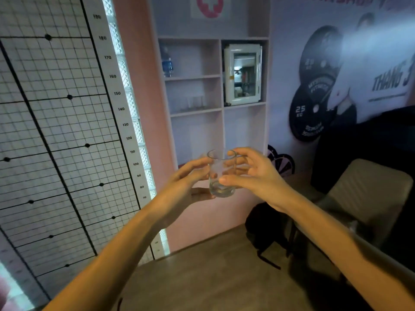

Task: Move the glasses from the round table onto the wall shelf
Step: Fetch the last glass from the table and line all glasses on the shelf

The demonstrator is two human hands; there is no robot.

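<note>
Carry step under way. Clear tumbler (221,164) is upright in mid-air, clasped between both hands: left hand (190,178) has its fingers curled on one side with the thumb low by the base, right hand (253,173) has its thumb across the near wall and its fingers behind. Wall shelf (195,112) is above and beyond the hands, well apart. Faint clear glasses (193,102) seem parked in its middle-left bay. Next, likely: lift up and forward to that bay, keep the tumbler level, set it just beside those, then let go.

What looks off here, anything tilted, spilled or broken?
Nothing spilled or broken. The glass is upright, held by left hand and right hand. Only oddity: the white box in the upper-right compartment of the wall shelf seems slightly crooked.
</note>
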